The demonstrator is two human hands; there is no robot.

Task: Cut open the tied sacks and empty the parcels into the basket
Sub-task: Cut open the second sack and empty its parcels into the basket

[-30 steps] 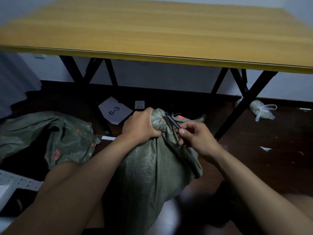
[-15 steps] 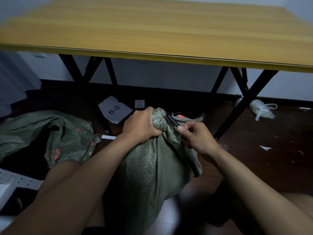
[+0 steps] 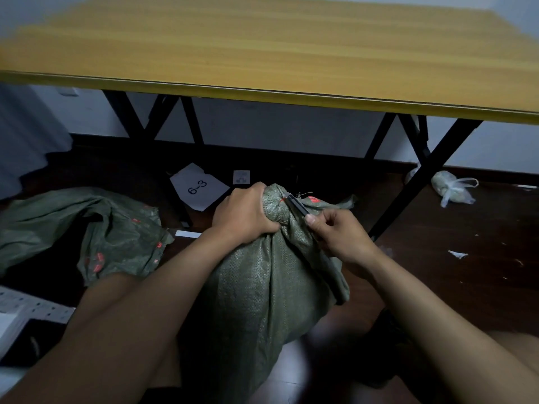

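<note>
— Biggest first? Smooth yellow wood-grain tabletop (image 3: 262, 48) on black crossed legs, above dark floor (image 3: 455, 287).

— Then? Coarse woven green sack (image 3: 262, 287) upright on floor, below tabletop's near edge. Second sack (image 3: 87, 228), crumpled, slack, off left.

— Grips? Left hand (image 3: 245, 214) clenched round bunched neck. Right hand (image 3: 341, 234) pinching slim black cutter (image 3: 297, 206), tip at the knot.

— Smaller? White paper (image 3: 198, 186) marked 6-3.

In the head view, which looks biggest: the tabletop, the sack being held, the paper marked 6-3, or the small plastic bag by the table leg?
Largest to smallest, as they look:
tabletop
sack, though it is nearest the camera
paper
plastic bag, close to the paper
</note>
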